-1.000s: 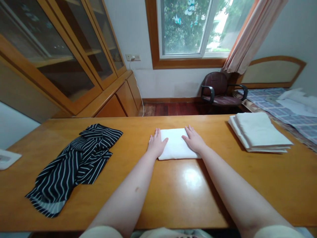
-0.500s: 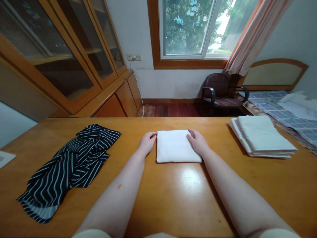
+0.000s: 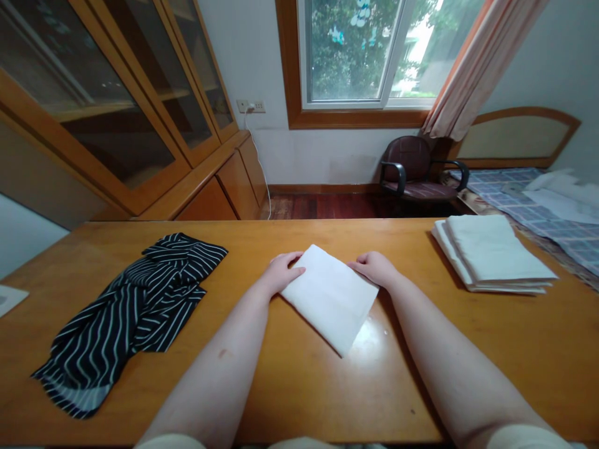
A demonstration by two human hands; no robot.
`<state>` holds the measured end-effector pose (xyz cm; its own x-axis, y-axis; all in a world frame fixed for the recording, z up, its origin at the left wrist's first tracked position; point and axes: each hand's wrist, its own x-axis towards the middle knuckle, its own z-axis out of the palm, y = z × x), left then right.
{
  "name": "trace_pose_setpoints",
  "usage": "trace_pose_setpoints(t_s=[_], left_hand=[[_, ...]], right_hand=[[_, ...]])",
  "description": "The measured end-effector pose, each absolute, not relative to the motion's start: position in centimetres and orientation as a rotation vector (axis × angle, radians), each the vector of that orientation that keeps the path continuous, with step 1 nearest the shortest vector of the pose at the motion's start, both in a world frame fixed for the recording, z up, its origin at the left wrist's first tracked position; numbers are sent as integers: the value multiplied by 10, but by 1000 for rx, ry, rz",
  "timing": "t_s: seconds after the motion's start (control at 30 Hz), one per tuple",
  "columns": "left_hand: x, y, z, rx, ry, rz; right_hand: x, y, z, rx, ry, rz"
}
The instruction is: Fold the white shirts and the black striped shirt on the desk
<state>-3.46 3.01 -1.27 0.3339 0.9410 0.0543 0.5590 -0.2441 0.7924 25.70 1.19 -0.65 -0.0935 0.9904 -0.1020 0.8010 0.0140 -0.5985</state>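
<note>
Both hands are at the folded white cloth [image 3: 330, 299], which sits mid-counter [image 3: 322, 399] in front of me, askew, one corner pointing back toward my body. With my left hand [image 3: 282, 274] I pinch its left side, thumb on top and fingers beyond the edge, a hold that probably keeps the layers from sliding apart. My right hand [image 3: 377, 269] is half curled against the upper right edge; I can't tell whether its fingertips grip the fabric or merely touch it. Having a hand at either side should let me steer the cloth's angle without creasing it. Whether its near corner rests on the wood or floats a little, I can't say. Well off to my right is a stack of white cloths [image 3: 498, 255], and to my left a striped garment [image 3: 135, 305] lies loosely bunched, both apart from the cloth, likely so nothing snags.
</note>
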Motion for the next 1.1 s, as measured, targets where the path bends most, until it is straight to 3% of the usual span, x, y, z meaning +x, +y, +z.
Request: trace_pose_setpoints(t_s=[0.17,0.4,0.67,0.9,1.1], left_hand=[[-30,25,-6,1945,1186,655],[-21,18,-2,2003,924,540],[-15,12,0,1948,909,537],[-26,30,-21,1612,1256,911],[-29,30,-16,1693,1257,824]], right_hand=[[244,7,1,-1597,-1859,1062],[237,1,4,-1634,-1757,1401],[223,1,-8,-1385,-1992,933],[230,9,-11,-1527,-1868,840],[239,15,-16,-1601,-1669,783]])
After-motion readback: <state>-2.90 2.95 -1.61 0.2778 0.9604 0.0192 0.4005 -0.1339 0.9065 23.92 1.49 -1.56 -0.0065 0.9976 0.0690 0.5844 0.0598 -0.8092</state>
